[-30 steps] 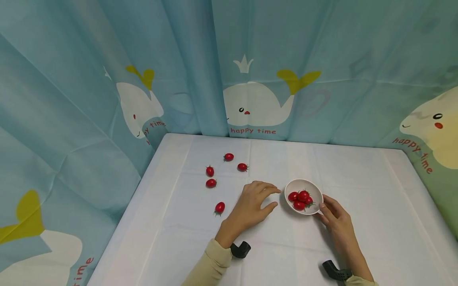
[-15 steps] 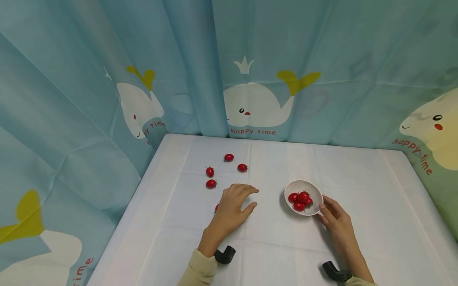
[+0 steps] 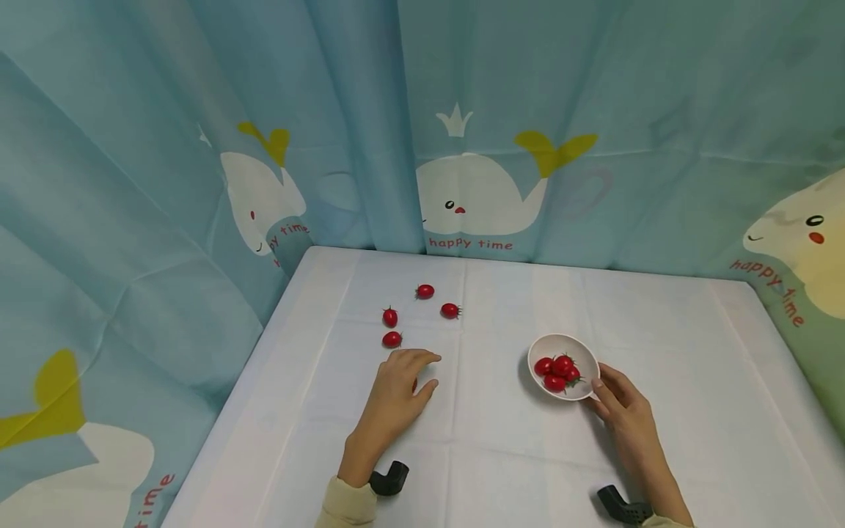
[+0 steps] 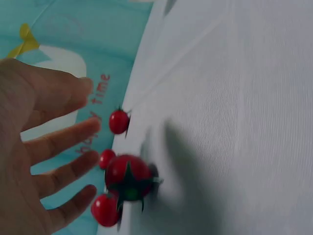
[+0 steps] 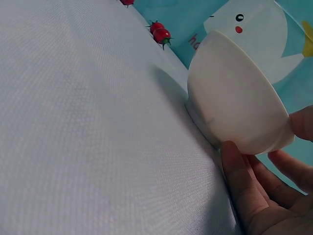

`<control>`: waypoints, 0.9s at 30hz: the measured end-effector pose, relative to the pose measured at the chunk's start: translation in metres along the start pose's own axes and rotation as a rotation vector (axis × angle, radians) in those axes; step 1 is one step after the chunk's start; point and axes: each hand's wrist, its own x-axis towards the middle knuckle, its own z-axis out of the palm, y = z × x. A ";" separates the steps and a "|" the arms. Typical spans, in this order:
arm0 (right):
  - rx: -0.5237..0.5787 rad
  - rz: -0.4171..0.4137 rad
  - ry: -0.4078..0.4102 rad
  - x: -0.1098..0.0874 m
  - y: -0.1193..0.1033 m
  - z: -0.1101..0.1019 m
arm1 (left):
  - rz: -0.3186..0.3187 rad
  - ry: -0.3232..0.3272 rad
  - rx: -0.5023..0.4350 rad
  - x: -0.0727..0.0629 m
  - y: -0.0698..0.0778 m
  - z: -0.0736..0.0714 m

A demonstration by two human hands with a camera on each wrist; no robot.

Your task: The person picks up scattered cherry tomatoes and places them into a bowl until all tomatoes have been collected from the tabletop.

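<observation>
My left hand (image 3: 388, 400) hovers with loosely bent, parted fingers over a cherry tomato (image 3: 414, 385), mostly hidden behind it in the head view. In the left wrist view that cherry tomato (image 4: 128, 177) shows its green stem, apart from the fingers (image 4: 68, 169). On the right, my right hand (image 3: 626, 416) grips a small white bowl (image 3: 557, 345) at its near right edge. The right wrist view shows the thumb at the rim and fingertips under the bowl (image 5: 230, 93). Several cherry tomatoes (image 3: 554, 383) lie in the bowl.
Farther back on the white-covered table (image 3: 502, 469) lie more cherry tomatoes, among them one (image 3: 392, 339) just beyond my left hand and one (image 3: 425, 292) farthest back. A blue curtain (image 3: 356, 132) with whale prints hangs along the table's back and left.
My left hand has moved left, away from the bowl, to the nearest loose cherry tomato, which it now mostly covers. My right hand and the bowl have stayed in place.
</observation>
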 end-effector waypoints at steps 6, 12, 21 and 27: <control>0.025 0.012 -0.003 -0.001 -0.002 0.001 | -0.070 -0.041 0.030 -0.006 -0.004 -0.009; 0.034 0.008 -0.006 -0.002 -0.004 0.002 | -0.106 -0.079 0.053 -0.011 -0.006 -0.014; 0.033 -0.007 -0.028 -0.002 -0.006 -0.001 | -0.122 -0.118 0.059 -0.014 -0.011 -0.013; 0.021 0.004 -0.028 -0.002 -0.006 -0.001 | -0.147 -0.109 0.024 -0.018 -0.014 -0.011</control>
